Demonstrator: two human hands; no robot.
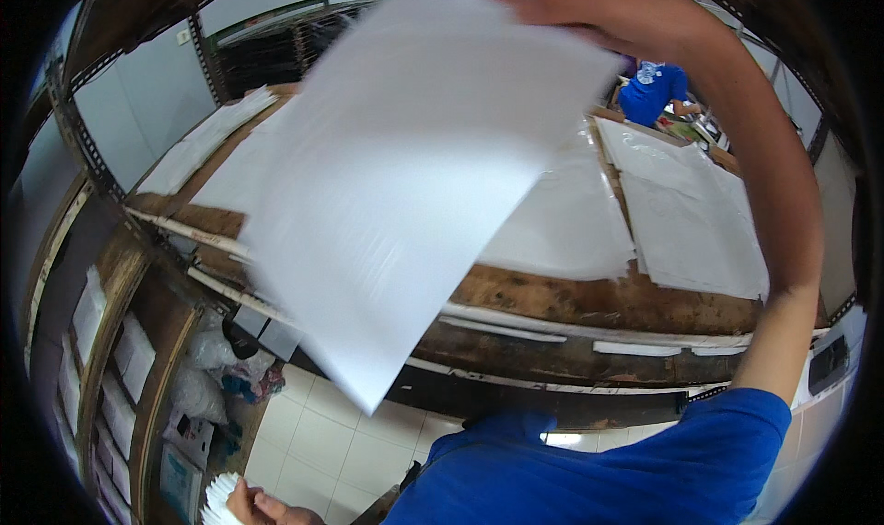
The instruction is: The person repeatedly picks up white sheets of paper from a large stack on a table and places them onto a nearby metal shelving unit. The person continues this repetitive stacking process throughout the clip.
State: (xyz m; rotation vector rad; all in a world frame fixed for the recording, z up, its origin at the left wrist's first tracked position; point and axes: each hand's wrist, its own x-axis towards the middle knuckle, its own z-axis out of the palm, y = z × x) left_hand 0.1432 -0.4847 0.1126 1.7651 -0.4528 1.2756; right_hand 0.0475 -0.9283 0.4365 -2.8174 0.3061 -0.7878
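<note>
A large white sheet [405, 175], thin and slightly glossy, hangs tilted across the middle of the head view, blurred by motion. At its upper edge my right hand [589, 7] has closed on it, the arm raised and reaching over from the right; the fingertips are smeared. Low on the left, my left hand [269, 508] is partly cut off by the picture's edge. Its fingers are closed on a white bundle [218, 501] with ridged, fanned edges, whose kind I cannot make out. Behind the hanging sheet, a pile of white sheets [562, 226] lies on a wooden shelf [552, 295].
More white sheet piles lie on the shelf to the right [686, 203] and left [207, 143]. A perforated metal post [92, 157] stands at the left. Below are a rack with packets [135, 357] and clear plastic bags [198, 391]. A person in blue [652, 92] works beyond the shelf.
</note>
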